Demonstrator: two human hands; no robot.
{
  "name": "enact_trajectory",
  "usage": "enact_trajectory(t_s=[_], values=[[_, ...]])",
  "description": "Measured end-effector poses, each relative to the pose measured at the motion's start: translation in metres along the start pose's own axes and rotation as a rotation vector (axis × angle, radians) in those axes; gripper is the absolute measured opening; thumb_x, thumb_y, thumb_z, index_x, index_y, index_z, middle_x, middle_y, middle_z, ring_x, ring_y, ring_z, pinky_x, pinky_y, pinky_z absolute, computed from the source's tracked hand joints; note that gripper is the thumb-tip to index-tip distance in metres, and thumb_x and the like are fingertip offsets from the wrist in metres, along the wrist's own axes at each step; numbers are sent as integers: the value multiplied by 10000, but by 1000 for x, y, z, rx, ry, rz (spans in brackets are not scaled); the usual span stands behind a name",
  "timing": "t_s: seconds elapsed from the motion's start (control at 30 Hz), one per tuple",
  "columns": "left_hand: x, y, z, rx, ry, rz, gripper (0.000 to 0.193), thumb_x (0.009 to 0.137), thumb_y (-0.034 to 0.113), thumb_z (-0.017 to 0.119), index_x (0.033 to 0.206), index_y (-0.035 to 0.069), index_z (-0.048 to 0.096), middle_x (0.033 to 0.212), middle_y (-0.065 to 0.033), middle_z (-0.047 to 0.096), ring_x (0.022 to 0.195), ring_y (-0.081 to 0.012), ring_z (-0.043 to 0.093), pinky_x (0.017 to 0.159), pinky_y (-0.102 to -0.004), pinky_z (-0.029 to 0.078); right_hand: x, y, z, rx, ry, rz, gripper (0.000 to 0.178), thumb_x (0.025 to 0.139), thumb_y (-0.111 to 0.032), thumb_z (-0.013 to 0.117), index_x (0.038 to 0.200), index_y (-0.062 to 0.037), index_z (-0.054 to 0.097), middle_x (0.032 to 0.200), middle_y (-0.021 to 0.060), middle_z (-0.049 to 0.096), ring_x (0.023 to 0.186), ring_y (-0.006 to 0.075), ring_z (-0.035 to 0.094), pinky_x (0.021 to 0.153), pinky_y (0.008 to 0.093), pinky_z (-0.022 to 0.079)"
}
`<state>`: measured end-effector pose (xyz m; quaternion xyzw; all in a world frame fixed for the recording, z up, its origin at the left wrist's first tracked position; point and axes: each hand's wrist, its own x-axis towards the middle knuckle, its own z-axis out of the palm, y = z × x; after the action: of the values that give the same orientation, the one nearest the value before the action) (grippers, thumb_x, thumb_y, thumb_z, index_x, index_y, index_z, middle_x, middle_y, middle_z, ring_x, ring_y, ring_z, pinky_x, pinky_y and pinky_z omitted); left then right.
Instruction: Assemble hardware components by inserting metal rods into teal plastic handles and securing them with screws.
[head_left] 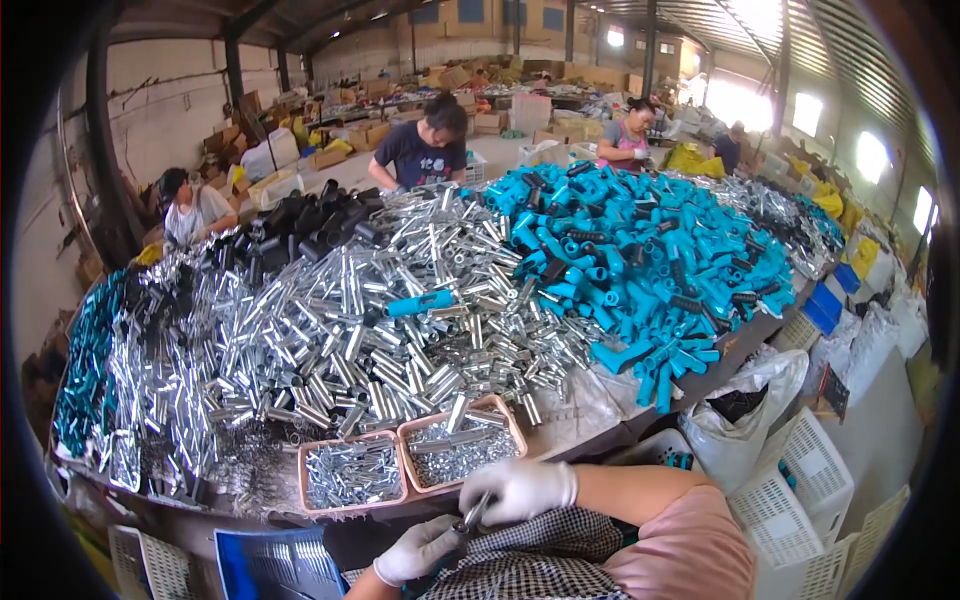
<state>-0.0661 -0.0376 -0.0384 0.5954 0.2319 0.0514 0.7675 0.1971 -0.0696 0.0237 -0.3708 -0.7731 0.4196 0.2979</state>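
My left hand, in a white glove, is closed on a small metal part just above my lap. My right hand, gloved too, grips the upper end of that same part. Its exact kind is too small to tell, and the fingers cover much of it. Right before my hands, at the table's edge, stand two shallow pinkish trays. The left tray holds small silver pins or screws; the right tray holds tiny silver pieces with a few longer tubes on top.
A heap of silver metal tubes covers the table, with turquoise plastic handles at right and black pieces behind. White crates and a white sack stand to my right, a blue crate at lower left. Several people work across the table.
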Motion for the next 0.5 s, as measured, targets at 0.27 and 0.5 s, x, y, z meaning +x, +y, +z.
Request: enact_trajectory(t_s=[0.27,0.5], values=[[-1,-3,37,210,46,-7,320,1048,257,531,1252,16,582,977,-16,630,884,-86,552,804,-257,473,-17,-15,26,-363,-190,-133,298,794,-213,717,1046,-57,697,960,126,679,889,324,669,764,414,535],[9,-19,43,429,58,143,372,1038,324,558,1209,-4,603,968,-35,649,878,-128,573,799,-303,484,-27,-22,28,-612,-340,129,499,882,-536,628,903,-43,699,809,193,688,778,389,676,674,476,527]])
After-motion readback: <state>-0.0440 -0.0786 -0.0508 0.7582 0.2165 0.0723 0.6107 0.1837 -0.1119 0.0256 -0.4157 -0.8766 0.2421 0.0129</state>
